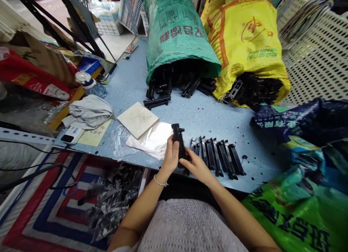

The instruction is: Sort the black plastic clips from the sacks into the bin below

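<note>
Both my hands hold black elongated plastic parts (178, 138) in front of my body, at the table's near edge. Fingers of my left hand (171, 154) wrap round them from the left. My right hand (194, 163) grips their lower end from the right. How many pieces are in the hands I cannot tell. Just right of my hands, a row of several similar black parts (219, 156) lies side by side on the blue table (190, 112). A white plastic bag (154, 141) lies to the left, partly under a square cream tile (137, 118).
A green woven sack (179, 38) and a yellow sack (250, 42) spill black parts at the back. Bagged parts (111, 201) lie below left. A grey cloth (91, 110) and a bottle (91, 83) stand left. A green bag (301, 212) and white crate (320, 60) flank the right.
</note>
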The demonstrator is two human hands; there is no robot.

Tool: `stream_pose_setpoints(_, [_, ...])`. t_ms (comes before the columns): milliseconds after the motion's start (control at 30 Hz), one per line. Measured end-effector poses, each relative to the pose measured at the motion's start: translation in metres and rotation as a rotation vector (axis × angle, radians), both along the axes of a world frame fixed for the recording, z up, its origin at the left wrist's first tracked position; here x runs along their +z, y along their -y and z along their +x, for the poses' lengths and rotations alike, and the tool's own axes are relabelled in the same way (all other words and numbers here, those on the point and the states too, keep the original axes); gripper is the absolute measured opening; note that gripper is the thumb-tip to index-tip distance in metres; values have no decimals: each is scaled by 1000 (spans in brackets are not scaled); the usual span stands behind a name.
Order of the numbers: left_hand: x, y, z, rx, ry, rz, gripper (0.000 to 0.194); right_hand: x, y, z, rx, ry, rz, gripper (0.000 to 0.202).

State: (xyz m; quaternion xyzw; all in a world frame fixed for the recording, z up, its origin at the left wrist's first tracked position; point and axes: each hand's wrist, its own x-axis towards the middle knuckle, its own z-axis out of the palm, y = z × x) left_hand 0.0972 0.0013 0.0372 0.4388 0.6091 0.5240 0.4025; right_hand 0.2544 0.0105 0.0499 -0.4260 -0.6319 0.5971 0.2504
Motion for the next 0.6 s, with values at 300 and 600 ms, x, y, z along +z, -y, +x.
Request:
stream_pose_setpoints(300, [-34,-1,-89,-36,-611,-42,15,2,-20,5,-244,-404,-417,36])
stream_pose_setpoints(600, [-26,3,-119,-42,-359,-40,17,-8,-37,-98,-267,-649,-647,31])
